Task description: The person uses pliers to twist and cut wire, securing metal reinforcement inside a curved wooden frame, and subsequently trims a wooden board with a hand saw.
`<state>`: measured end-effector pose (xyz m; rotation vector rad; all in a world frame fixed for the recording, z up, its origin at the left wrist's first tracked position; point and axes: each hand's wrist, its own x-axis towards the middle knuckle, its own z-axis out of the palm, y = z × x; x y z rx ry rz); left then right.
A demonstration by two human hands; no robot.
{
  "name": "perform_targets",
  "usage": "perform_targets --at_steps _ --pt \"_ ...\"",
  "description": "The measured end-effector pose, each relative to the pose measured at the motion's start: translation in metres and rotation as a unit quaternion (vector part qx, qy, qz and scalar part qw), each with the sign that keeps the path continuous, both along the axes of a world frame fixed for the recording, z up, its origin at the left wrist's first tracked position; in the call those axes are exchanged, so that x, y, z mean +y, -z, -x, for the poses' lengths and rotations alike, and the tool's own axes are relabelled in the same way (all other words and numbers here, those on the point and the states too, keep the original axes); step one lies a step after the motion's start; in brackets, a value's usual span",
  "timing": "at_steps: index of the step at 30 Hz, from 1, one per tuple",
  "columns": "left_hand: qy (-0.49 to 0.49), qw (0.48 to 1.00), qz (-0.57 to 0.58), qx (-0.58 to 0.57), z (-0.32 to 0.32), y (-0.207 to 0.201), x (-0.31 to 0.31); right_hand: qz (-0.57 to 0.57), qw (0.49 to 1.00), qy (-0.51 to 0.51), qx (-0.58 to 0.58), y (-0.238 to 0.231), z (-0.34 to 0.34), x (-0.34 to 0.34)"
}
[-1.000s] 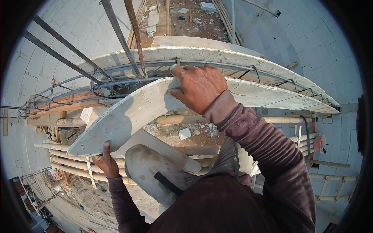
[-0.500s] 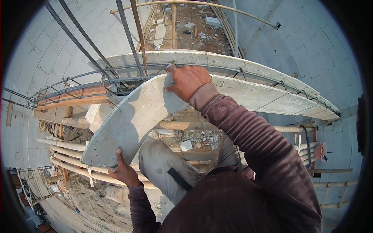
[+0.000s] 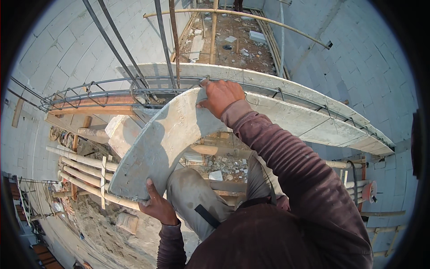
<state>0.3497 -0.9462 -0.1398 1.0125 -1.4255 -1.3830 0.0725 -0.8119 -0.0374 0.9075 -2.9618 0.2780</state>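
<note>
A grey, cement-stained board slants between my hands, its far end beside the steel bars and its near end by my knee. My right hand is closed around the far end, next to the rebar cage; the thumb side touches or nearly touches the bars. Lower left, my left hand grips the near corner, thumb on the upper face and fingers hidden beneath. Beyond the held board, a near side board and a far side board flank the cage.
Upright steel bars rise just beyond the board. Bamboo poles cross below, over rubble-strewn ground. A bamboo rail spans the far side. Grey block walls stand on both sides. A reddish round object sits at the right.
The whole scene has shifted rightward and slightly down in the picture. Both hands keep their grip on the board, which holds nearly the same slant. A person's legs now show at the far top.
</note>
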Motion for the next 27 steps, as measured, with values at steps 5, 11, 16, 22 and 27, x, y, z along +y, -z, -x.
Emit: perform_targets --at_steps 5,11,16,22,27 --pt "0.022 0.998 -0.035 -0.039 -0.015 -0.011 0.015 0.005 1.0 -0.004 0.002 0.001 0.002 0.0" --pt "0.167 0.978 -0.017 -0.123 -0.045 -0.019 -0.016 -0.011 1.0 -0.014 0.012 0.003 0.002 0.001" --pt "0.267 0.929 0.133 -0.217 -0.043 -0.024 -0.081 -0.002 0.999 -0.03 0.039 0.001 0.002 0.003" --pt "0.248 0.931 0.139 -0.227 0.041 0.014 -0.174 0.013 0.999 -0.038 0.009 0.004 0.005 0.002" --pt "0.238 0.955 0.122 -0.127 0.126 0.059 -0.21 0.013 0.997 -0.049 0.052 0.013 0.006 0.002"
